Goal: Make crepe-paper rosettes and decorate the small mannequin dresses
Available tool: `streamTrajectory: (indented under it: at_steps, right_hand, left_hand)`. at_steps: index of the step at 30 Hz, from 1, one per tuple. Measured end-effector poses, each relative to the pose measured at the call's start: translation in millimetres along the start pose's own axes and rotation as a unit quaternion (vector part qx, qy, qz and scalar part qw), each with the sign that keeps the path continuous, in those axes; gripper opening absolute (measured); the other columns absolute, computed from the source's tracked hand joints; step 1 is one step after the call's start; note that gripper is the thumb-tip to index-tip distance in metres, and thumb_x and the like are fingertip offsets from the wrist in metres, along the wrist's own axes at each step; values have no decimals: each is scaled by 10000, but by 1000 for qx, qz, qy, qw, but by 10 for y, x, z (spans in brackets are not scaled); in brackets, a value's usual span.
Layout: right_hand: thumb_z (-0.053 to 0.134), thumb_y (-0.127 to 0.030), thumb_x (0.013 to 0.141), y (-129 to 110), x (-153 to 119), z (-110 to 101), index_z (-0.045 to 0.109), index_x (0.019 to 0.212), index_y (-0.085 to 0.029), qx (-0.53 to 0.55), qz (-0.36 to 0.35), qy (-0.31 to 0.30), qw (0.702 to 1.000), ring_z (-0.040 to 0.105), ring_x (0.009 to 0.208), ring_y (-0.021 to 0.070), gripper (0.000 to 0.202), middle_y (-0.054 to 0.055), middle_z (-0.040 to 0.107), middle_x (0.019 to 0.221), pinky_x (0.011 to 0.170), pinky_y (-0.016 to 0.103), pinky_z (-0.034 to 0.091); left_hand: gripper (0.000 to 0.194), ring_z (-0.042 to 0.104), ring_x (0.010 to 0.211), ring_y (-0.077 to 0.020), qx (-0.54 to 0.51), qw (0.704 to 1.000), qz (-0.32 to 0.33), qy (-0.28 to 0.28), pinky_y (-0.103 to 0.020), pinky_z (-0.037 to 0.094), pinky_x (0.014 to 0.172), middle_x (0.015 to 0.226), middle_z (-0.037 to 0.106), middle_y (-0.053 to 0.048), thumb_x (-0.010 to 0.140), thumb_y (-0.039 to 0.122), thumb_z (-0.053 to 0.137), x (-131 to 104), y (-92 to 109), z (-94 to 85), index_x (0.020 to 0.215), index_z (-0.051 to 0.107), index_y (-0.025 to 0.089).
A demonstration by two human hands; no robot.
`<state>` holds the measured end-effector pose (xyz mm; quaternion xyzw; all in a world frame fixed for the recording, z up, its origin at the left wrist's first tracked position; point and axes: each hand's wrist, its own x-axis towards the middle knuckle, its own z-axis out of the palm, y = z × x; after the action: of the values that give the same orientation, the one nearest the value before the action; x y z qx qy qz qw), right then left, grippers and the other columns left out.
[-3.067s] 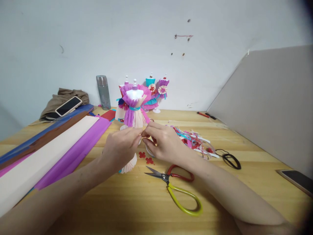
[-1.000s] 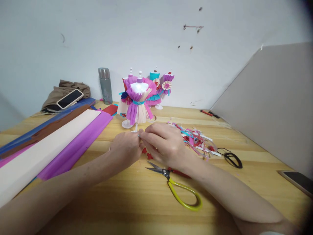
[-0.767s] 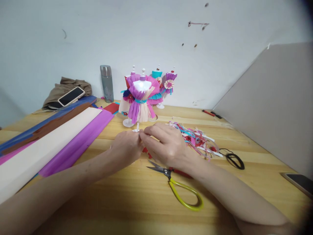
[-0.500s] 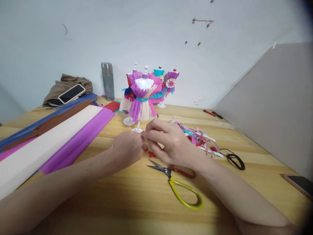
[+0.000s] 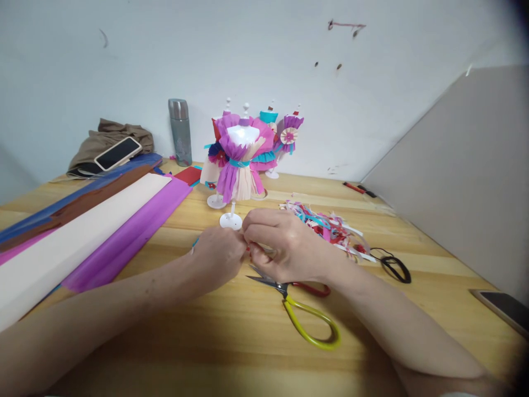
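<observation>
My left hand (image 5: pixel 219 257) is closed, its back towards me and its fingertips hidden. Against it, my right hand (image 5: pixel 285 245) is pinched, thumb and fingers meeting the left hand's knuckles. Whatever lies between the fingers is hidden. A small bit of red paper shows just below the right fingertips. Under the right hand lie scissors (image 5: pixel 312 325) with yellow and red handles, blades apart, pointing left. Right behind the hands stands a small white mannequin (image 5: pixel 243 134) in a purple, pink and cream paper dress (image 5: pixel 239 179) with a blue belt.
More dressed mannequins (image 5: pixel 289 135) stand behind. Paper scraps (image 5: pixel 330 229) lie right of my hands, near a black cord loop (image 5: pixel 395 269). Long paper sheets (image 5: pixel 103 237) cover the left side. At the back are a flask (image 5: pixel 181 138), a phone (image 5: pixel 118 154) and brown cloth (image 5: pixel 99 138). Another dark-screened device (image 5: pixel 504 309) sits right.
Both hands have come slightly lower and stay together. The red paper pieces below them are now mostly covered by the right hand. The camera view has shifted slightly.
</observation>
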<state>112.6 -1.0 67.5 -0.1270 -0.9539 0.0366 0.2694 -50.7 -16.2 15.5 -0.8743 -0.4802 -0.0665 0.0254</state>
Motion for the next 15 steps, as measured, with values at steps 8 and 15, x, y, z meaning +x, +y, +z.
streamTrajectory:
  at_steps: [8, 15]
  right_hand:
    - [425, -26, 702, -7, 13, 5, 501, 702, -180, -20, -10, 0, 1000, 513, 670, 139, 172, 39, 553, 730, 569, 251, 380]
    - [426, -46, 690, -38, 47, 28, 440, 656, -188, -29, -16, 20, 999, 414, 605, 122, 147, 10, 472, 666, 536, 250, 298]
  left_hand:
    - [230, 593, 584, -195, -1, 999, -16, -45, -328, 203, 483, 701, 690, -83, 806, 113, 494, -12, 49, -151, 725, 695, 189]
    - [189, 534, 524, -188, -102, 993, -32, 55, -320, 249, 492, 592, 595, -62, 746, 103, 515, -18, 10, 212, 611, 618, 185]
